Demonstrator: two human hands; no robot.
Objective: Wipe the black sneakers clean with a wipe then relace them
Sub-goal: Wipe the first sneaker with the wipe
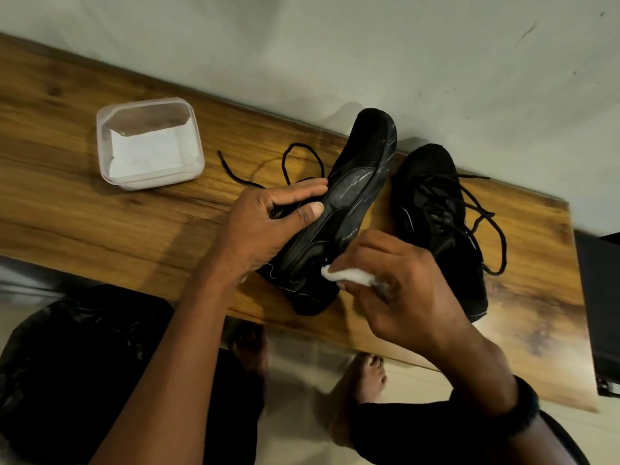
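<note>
Indoors, wood-grain bench [100, 213] against scuffed pale wall [436, 62], sneakers [432, 209] atop

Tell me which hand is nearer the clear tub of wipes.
Left. The left hand grips the tipped sneaker right of the tub; the right hand, holding a wipe, is farther right.

free: bench [84, 209] front-left | obstacles: tub [147, 183], loose lace [235, 175], laced sneaker [432, 209] at right
</note>
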